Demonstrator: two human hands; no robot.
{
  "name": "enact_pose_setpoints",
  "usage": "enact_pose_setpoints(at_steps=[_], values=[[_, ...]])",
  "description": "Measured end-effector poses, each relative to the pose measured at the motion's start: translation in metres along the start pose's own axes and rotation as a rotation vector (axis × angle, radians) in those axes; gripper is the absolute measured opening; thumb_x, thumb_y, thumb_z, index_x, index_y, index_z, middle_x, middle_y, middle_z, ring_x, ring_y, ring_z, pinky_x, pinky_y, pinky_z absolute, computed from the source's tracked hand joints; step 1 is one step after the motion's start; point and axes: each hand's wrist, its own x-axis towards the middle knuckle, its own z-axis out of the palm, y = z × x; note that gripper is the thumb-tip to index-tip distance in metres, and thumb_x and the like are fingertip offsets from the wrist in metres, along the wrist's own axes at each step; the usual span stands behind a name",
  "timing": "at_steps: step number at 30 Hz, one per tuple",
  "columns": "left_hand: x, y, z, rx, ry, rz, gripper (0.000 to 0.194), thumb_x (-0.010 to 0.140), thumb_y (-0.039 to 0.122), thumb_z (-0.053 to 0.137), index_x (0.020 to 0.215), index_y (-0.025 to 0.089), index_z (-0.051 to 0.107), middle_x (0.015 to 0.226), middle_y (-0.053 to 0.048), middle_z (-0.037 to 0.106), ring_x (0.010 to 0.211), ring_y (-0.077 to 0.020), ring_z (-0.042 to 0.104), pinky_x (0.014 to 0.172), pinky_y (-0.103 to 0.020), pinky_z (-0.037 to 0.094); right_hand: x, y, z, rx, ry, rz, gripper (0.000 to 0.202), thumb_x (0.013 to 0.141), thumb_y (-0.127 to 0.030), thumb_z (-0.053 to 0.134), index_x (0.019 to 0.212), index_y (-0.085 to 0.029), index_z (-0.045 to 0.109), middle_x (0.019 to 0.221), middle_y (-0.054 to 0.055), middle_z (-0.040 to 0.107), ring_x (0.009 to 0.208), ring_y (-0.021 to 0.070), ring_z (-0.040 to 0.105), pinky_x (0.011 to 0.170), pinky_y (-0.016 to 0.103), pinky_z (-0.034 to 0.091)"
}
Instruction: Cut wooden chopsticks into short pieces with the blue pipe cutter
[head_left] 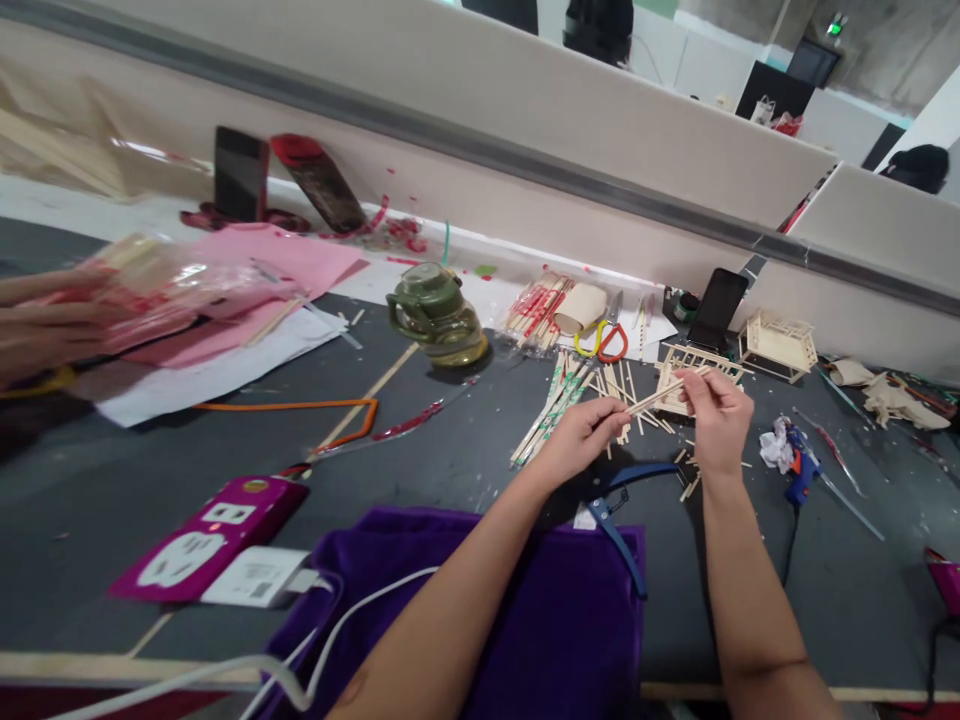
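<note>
Both hands meet over the middle of the desk (450, 440), holding one thin wooden stick (660, 394) between them. The left hand (579, 437) pinches the stick's near-left end; the right hand (716, 415) grips its far-right end, fingers closed on the wood. The stick hangs just above a scatter of loose sticks (570, 400) and short offcuts, and just in front of a small stick frame (694, 378).

Risks, as judged from this layout:
- The stick is slender and held only at its ends; uneven pressure could snap it or flick a piece away.
- The frame stands close to the right hand; a slip could knock it or loosen its joints.
- Blue-handled cutters (619, 510) lie directly under the forearms, partly on a purple cloth (525, 620); a lowered wrist could catch them.
- A glue gun (801, 470) rests to the right, cord trailing toward the near edge; a snagged cord could drag it.
- A glass teapot (439, 315) sits far left of the sticks, within a sweeping elbow's reach.

Another person's blurred hand (37, 325) works at the far left.
</note>
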Motion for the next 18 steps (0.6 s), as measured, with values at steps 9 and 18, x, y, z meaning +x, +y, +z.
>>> enact_pose_setpoints(at_steps=[9,18], values=[[-0.004,-0.022,-0.043,0.505,0.218,-0.071,0.028,0.097,0.036,0.047,0.09,0.02,0.069,0.089,-0.007,0.072,0.082,-0.0206,0.065,0.076,-0.03,0.046,0.026,-0.014,-0.052,0.306,0.523,0.019,0.024,0.077,-0.04,0.075,0.074,-0.018,0.066,0.055,-0.007,0.055,0.043,0.0055,0.048,0.04,0.017,0.035],[-0.006,-0.027,-0.059,0.729,0.551,-0.202,0.037,0.087,0.027,0.055,0.119,0.014,0.07,0.142,-0.02,0.057,0.135,-0.0372,0.048,0.112,-0.053,0.038,0.018,0.008,-0.021,0.271,-0.081,0.296,0.025,0.077,-0.041,0.077,0.081,-0.017,0.072,0.059,-0.003,0.066,0.047,0.0091,0.062,0.04,0.016,0.044]])
